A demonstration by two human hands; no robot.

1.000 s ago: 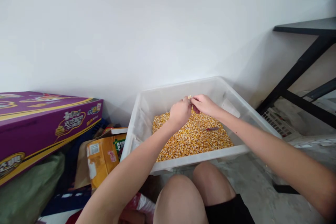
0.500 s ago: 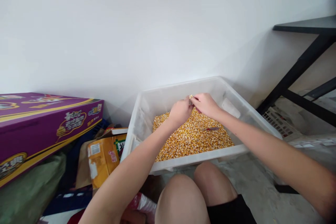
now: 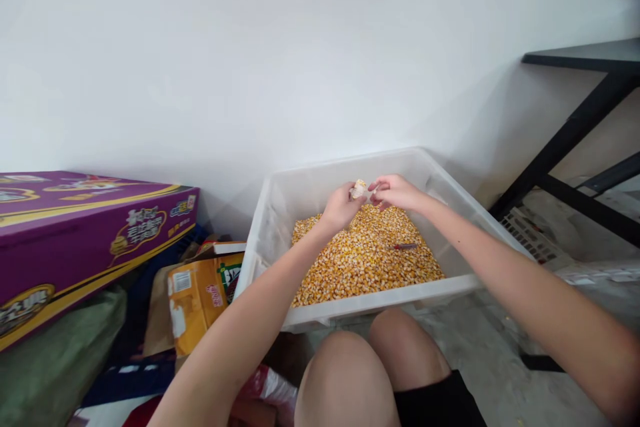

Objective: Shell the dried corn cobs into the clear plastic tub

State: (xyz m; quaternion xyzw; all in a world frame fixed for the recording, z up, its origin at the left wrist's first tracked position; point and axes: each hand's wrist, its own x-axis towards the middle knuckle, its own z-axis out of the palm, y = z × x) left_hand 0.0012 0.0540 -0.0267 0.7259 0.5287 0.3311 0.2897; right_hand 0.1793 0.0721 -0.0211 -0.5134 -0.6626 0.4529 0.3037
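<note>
A pale, mostly stripped corn cob (image 3: pixel 359 189) is in my left hand (image 3: pixel 343 205), its end poking up past the thumb and fingers. Just to the right of the cob, my right hand (image 3: pixel 395 193) hovers with thumb and fingers parted; I make out nothing held there. Both hands are over a whitish plastic tub (image 3: pixel 345 310). Loose yellow corn kernels (image 3: pixel 350 263) cover its bottom in a heap. On the kernels, below my right hand, lies a slim red-and-grey tool (image 3: pixel 405 246) whose kind is unclear.
A purple printed carton (image 3: pixel 95 233) stands at the left, above a green sack (image 3: pixel 65 353) and an orange package (image 3: pixel 195 307). On the right is a black-legged table (image 3: pixel 575 127) with a white plastic basket (image 3: pixel 535 237) under it. A white wall (image 3: pixel 320 60) rises behind the tub.
My hands were together around the cob; now they have parted slightly. The right hand has moved off to the right with its fingers loosened, and more of the cob shows in my left.
</note>
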